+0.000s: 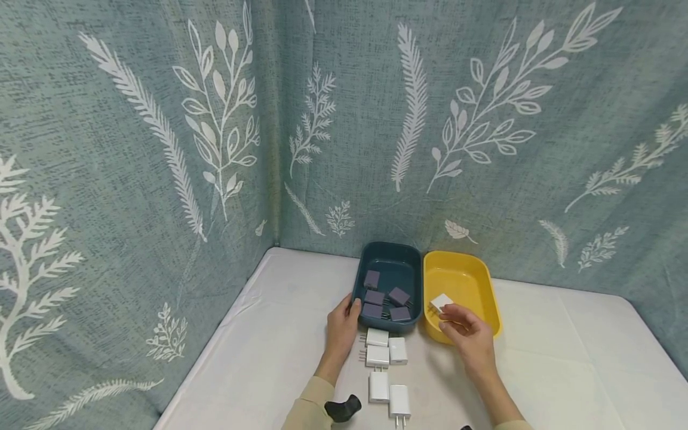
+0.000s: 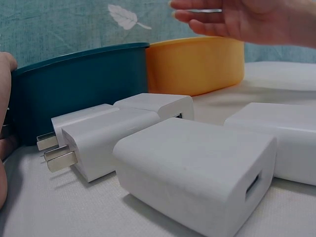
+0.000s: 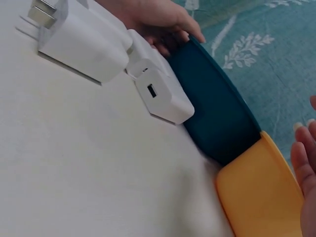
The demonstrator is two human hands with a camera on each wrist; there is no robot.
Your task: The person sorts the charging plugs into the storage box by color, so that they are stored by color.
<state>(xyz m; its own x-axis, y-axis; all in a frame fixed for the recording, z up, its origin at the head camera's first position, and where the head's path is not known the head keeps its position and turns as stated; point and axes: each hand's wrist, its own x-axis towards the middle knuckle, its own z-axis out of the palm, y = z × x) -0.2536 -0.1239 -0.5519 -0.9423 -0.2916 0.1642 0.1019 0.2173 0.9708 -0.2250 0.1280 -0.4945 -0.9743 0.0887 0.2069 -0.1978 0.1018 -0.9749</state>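
While the left hand (image 1: pixel 342 327) grips the near left wall of the dark teal tray (image 1: pixel 396 270), the head view shows a white wall charger (image 1: pixel 442 301) at the yellow tray's (image 1: pixel 473 285) near left, prongs toward the person and leftward, just ahead of the right hand (image 1: pixel 473 340), the nearer one. Its thumb and fingers stand apart; fingertip contact I cannot tell. From the left wrist, its fingers extend above the yellow rim; from the right wrist, the left thumb hooks the teal rim.
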